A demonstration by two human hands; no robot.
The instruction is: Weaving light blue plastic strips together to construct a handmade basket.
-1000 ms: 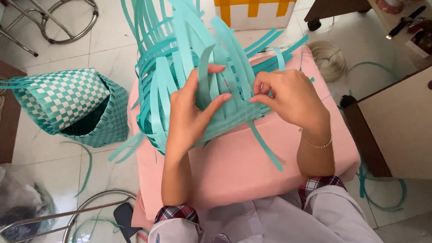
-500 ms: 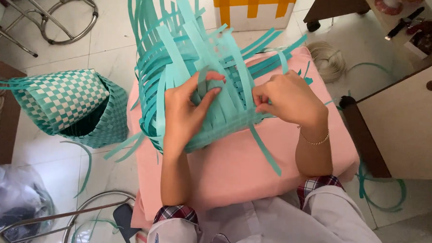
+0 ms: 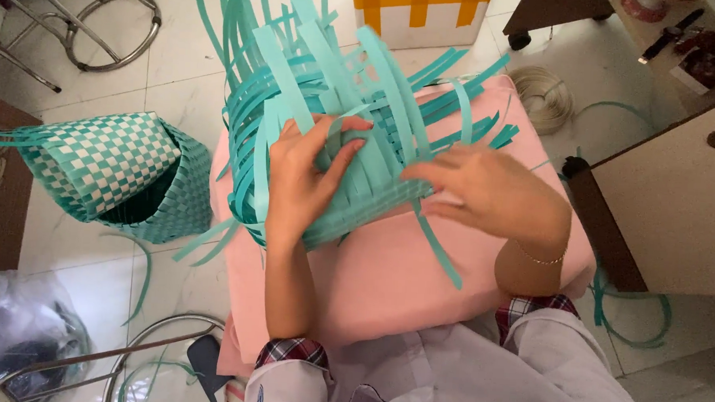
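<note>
A half-woven basket of teal plastic strips lies on its side on a pink cushion, with many loose strip ends sticking up and out. My left hand presses on the woven wall, fingers curled around one strip. My right hand rests on the basket's right lower edge, fingertips pinching the weave near a strip end. A single loose strip hangs down over the cushion between my hands.
A finished teal-and-white checkered basket lies on the tiled floor at the left. A wooden cabinet stands at the right, a coil of pale cord behind the cushion. Metal stool frames and a plastic bag are at the left.
The basket has turned and tipped a little toward the left. My right hand slid lower and to the right along its edge. My left hand stays on the weave.
</note>
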